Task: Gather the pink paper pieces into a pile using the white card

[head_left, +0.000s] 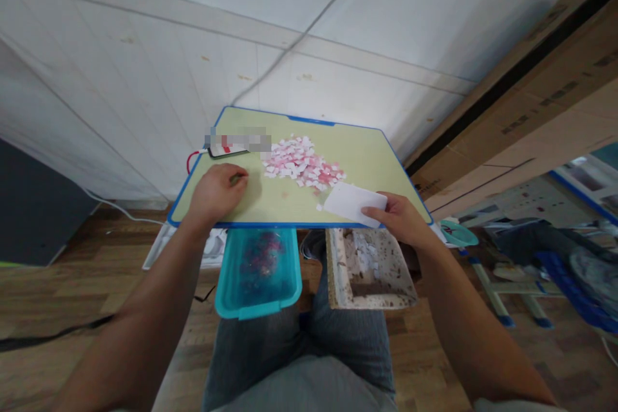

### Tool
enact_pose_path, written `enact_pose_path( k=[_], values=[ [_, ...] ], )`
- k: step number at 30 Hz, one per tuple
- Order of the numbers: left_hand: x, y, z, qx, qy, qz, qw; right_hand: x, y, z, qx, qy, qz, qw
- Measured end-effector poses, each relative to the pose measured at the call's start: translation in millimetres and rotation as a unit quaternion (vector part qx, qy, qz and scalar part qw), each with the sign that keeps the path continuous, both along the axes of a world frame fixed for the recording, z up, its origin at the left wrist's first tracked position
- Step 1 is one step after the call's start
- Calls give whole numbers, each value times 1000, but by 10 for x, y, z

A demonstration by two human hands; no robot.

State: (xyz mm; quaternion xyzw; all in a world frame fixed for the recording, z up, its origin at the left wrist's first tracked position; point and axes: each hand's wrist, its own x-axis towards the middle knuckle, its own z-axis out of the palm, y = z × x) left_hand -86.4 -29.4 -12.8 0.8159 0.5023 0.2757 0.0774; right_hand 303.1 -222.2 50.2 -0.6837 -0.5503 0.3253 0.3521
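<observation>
My right hand [398,214] pinches a flat white card [350,199] between thumb and fingers. The card is tilted over the near right part of the small table, its far edge close to a pile of small white and pink pieces [302,162]. My left hand [217,193] rests on the table's left side, its fingers curled round a small dark greenish thing [235,178], mostly hidden and too small to name. Bare table surface lies between that hand and the pile.
The yellow-green table [355,141] has a blue rim. A phone [228,149] with a red cable lies at its back left. Below the front edge are a teal bin [226,290] and a speckled bin [405,286] holding white scraps. Cardboard boxes [512,109] stand at right.
</observation>
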Motion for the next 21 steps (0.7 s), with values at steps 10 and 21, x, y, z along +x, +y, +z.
enact_pose_path(
  k=[10,21],
  values=[
    [23,-38,41,-7,-6,-13,1000,-116,95,8,1,-61,23,998],
    [42,-22,5,-7,14,-14,1000,392,-159,-12,-51,-35,-39,997]
  ],
)
